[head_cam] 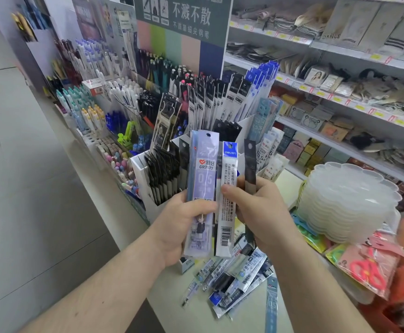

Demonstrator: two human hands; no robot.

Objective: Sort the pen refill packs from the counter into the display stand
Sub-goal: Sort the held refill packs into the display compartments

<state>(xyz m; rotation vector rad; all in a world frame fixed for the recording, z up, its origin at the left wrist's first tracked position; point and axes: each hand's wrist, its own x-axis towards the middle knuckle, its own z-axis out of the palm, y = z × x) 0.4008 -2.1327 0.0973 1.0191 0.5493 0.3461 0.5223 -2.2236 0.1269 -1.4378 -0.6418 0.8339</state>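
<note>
My left hand [180, 227] grips a lilac refill pack [202, 174] upright, thumb across its front. My right hand [261, 212] holds a white and blue refill pack [227, 188] under its thumb and a narrow dark refill pack [250, 164] between its fingers. All three stand in front of the white display stand [139, 171], whose slots hold rows of black, white and blue packs. Several loose refill packs [234, 282] lie in a heap on the counter [172, 301] below my hands.
A stack of clear plastic trays [350, 207] sits on the counter to the right, with pink scissors in packaging [367, 272] in front of it. Pen racks [95, 92] fill the area left of the stand. Shelves of goods [340, 75] run behind.
</note>
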